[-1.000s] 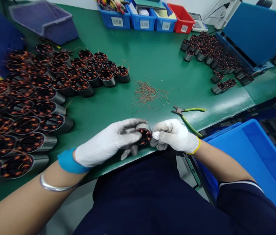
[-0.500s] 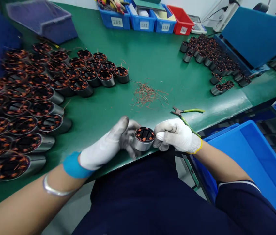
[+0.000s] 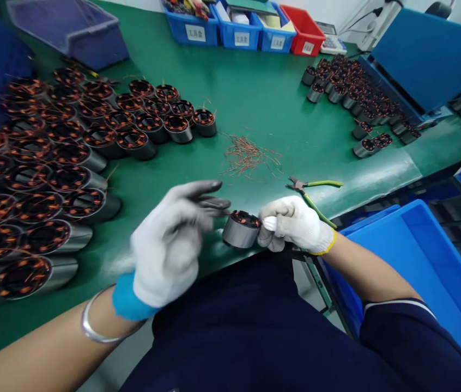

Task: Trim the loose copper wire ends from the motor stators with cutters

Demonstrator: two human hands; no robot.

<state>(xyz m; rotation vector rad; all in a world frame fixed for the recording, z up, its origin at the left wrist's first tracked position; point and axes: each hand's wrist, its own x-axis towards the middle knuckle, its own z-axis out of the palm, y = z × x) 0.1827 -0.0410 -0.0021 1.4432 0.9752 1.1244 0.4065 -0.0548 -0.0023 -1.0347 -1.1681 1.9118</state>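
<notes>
My right hand (image 3: 296,226), in a white glove, is closed around a small grey motor stator (image 3: 241,231) with copper windings and holds it upright at the table's near edge. A short white piece (image 3: 269,223) sticks out between its fingers. My left hand (image 3: 171,242), in a grey-tipped glove, is lifted off the table just left of the stator. Its thumb and forefinger tips are drawn together at the stator's top rim. What they pinch is too fine to see.
Rows of similar stators (image 3: 50,163) fill the green table (image 3: 255,98) at left, with another group (image 3: 349,90) at far right. Cut copper wire scraps (image 3: 249,155) and green-handled cutters (image 3: 314,193) lie ahead. Blue and red bins (image 3: 241,27) line the back. A blue crate (image 3: 426,261) stands at right.
My left hand has let go of the stator's side and risen, its fingertips now at the stator's top rim. My right hand keeps hold of the stator, which has tilted slightly.
</notes>
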